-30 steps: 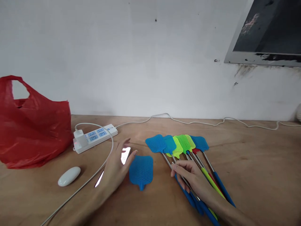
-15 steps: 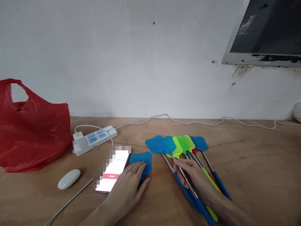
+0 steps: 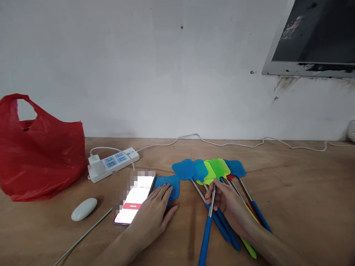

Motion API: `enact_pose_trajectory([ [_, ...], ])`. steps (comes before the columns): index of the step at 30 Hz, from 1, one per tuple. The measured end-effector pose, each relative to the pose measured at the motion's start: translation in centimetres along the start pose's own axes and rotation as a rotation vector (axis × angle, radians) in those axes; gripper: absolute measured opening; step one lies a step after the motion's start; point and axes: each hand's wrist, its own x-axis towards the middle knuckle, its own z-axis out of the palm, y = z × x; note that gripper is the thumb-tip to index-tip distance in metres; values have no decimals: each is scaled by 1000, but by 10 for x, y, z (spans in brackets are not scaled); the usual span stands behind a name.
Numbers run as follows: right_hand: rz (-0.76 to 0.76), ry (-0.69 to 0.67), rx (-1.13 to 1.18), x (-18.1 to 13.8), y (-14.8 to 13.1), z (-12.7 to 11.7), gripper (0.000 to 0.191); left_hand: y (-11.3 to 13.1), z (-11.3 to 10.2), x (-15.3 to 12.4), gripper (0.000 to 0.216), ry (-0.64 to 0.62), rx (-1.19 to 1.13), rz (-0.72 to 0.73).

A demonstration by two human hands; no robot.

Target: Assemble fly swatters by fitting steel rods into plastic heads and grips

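My left hand [image 3: 151,210] lies with its fingers stretched over the lower part of a blue swatter head [image 3: 173,181], beside a lit phone [image 3: 130,210]. My right hand [image 3: 224,197] pinches the metal rod of a blue-handled fly swatter [image 3: 206,232]. Its handle points down toward the near edge of the picture, and the rod's upper end is hidden at my fingertips. Behind and under this hand several fly swatters lie fanned and overlapping: a blue head [image 3: 184,169], a teal head [image 3: 200,169], a green head [image 3: 216,168], and another blue head [image 3: 235,168] at the right.
A red plastic bag [image 3: 44,159] stands at the left. Near it are a white power strip [image 3: 116,162] with a plug and cable, and a white computer mouse [image 3: 84,209]. A grey cable [image 3: 85,234] crosses the wooden table [image 3: 305,207]. A thin white cord [image 3: 235,144] runs along the wall.
The held swatter's handle has swung from lower right to the left, across the gap between my hands. My right hand has shifted slightly; my left hand stays on the blue head.
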Motion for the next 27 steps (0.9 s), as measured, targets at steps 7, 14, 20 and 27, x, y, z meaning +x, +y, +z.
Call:
enact_pose_trajectory([
  [7, -99, 55, 30, 1, 1, -3, 39, 16, -18, -3, 33, 48, -341, 2],
  [14, -101, 42, 36, 1, 2, -3, 38, 35, -14, -10, 38, 48, -480, -82],
  [20, -96, 34, 44, 0, 1, -2, 37, 15, 9, -5, 56, 84, -290, -211],
  [27, -98, 17, 37, -2, 0, 0, 38, 5, 23, -7, 65, 93, -222, -261],
])
